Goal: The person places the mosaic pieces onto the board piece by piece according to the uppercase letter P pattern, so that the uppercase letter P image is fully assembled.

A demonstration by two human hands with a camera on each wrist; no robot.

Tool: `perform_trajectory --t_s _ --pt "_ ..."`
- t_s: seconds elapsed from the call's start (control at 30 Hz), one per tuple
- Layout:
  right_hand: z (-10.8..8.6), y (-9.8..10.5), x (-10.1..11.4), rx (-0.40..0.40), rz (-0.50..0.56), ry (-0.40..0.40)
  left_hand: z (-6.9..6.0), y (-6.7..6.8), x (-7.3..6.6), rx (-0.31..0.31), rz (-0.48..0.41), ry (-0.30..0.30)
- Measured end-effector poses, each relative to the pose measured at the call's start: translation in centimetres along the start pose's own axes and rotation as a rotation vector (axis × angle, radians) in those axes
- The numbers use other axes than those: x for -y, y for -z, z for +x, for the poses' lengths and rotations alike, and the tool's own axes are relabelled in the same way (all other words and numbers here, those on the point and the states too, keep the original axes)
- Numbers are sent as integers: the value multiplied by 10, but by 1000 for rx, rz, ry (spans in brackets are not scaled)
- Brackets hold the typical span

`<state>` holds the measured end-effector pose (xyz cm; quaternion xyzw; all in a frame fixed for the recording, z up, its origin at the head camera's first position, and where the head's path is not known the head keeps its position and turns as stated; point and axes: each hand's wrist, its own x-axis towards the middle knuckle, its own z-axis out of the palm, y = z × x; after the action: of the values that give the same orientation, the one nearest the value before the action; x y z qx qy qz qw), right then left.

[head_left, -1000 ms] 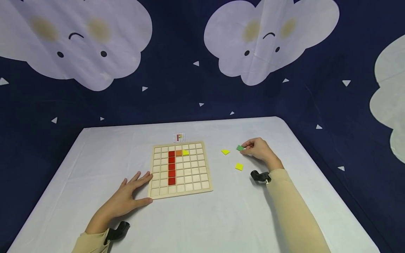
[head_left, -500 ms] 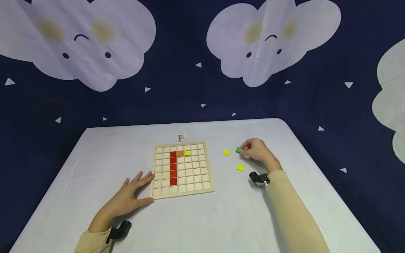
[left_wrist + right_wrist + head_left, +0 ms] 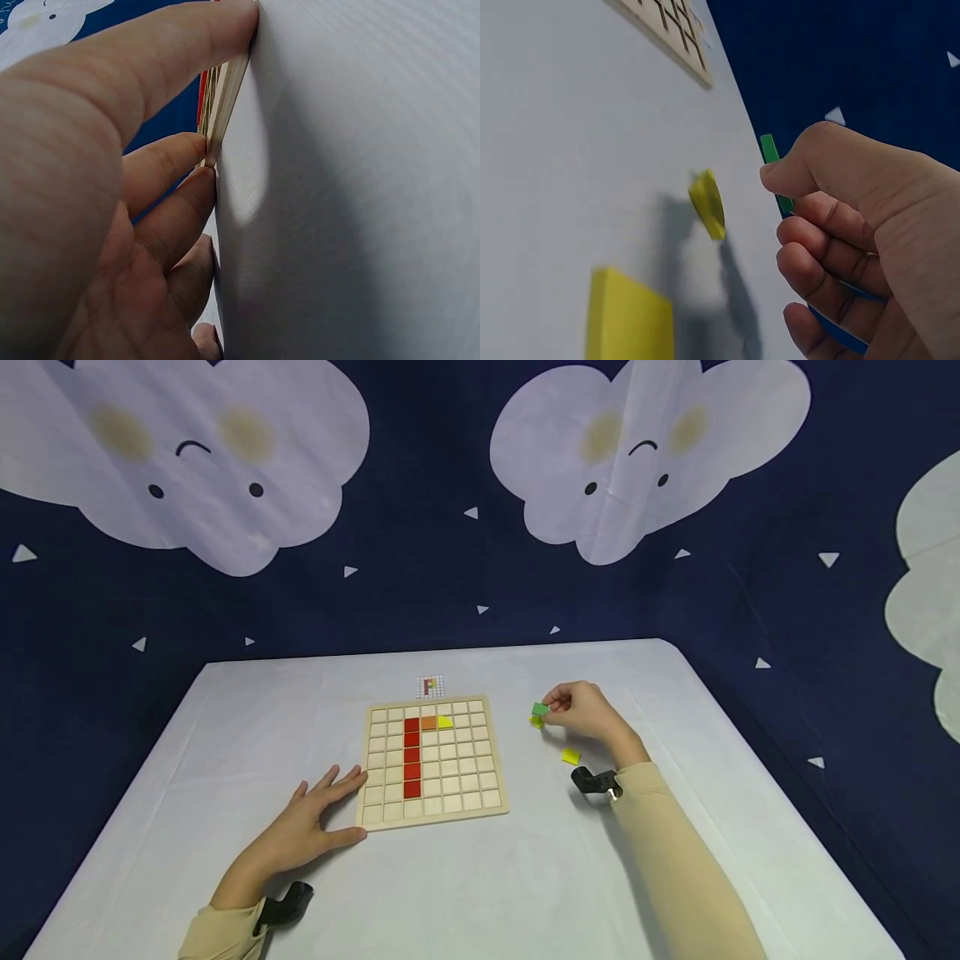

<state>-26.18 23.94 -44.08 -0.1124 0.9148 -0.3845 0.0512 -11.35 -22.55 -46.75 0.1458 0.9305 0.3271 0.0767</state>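
A thin green square tile (image 3: 540, 709) is pinched between the thumb and fingers of my right hand (image 3: 588, 713), raised off the table. In the right wrist view the green tile (image 3: 769, 149) shows edge-on. Beneath it lies a yellow tile with a curved edge (image 3: 708, 204), partly covered in the head view. My left hand (image 3: 300, 831) rests at the left side of a wooden grid board (image 3: 432, 822), thumb and fingertips touching its edge, fingers spread. On the board stand a column of several red tiles (image 3: 412, 755), an orange tile (image 3: 428, 722) and a yellow rounded tile (image 3: 445, 722).
A yellow square tile (image 3: 572, 757) lies right of the board, below my right hand. Behind the board is a small printed pattern card (image 3: 431, 686). The white-covered table (image 3: 465, 893) meets a dark blue cloth with clouds (image 3: 420, 585) at its back edge.
My right hand has lifted the green tile and carried it left, from beside the curved yellow tile to above it. The left hand stays at the board's edge.
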Motion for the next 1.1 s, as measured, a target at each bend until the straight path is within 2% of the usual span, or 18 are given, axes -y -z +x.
perform_trajectory --t_s 0.5,0.8,1.1 --pt "6 -25 39 103 33 100 -1 0 0 -5 -6 -20" --pt "15 -57 61 173 57 146 -1 1 0 4 -12 -10" --pt "15 -85 79 232 71 186 -1 1 0 7 -4 -9"
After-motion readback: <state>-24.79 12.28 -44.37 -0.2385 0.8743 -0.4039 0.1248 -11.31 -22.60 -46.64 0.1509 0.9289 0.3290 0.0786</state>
